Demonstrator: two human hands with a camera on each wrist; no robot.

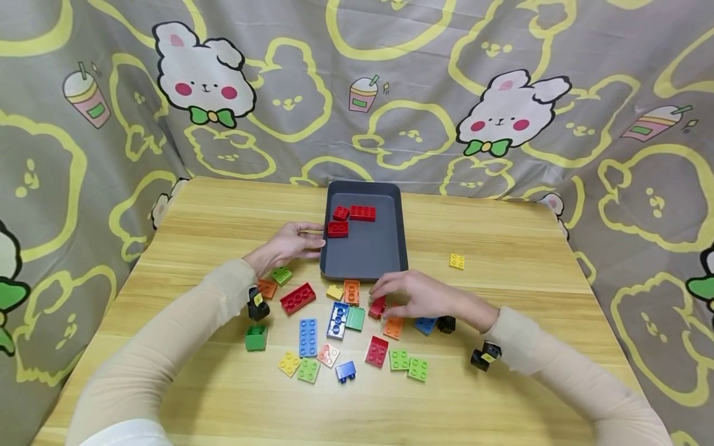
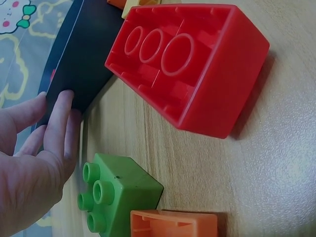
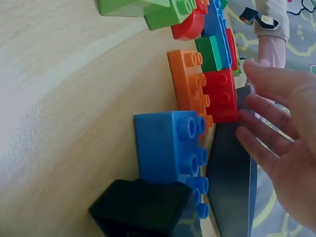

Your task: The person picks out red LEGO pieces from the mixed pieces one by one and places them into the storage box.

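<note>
Grey cartoon-printed fabric hangs behind the wood-grain table I watch from afar. I see the right hand with its fingers apart, holding nothing; the small red brick lies just beside its fingertips, though I cannot tell whether they touch. An orange brick sits next to that red one, on the side away from the dark tray. The left hand, fingers extended, touches the tray's left side. I count three red bricks inside.
</note>
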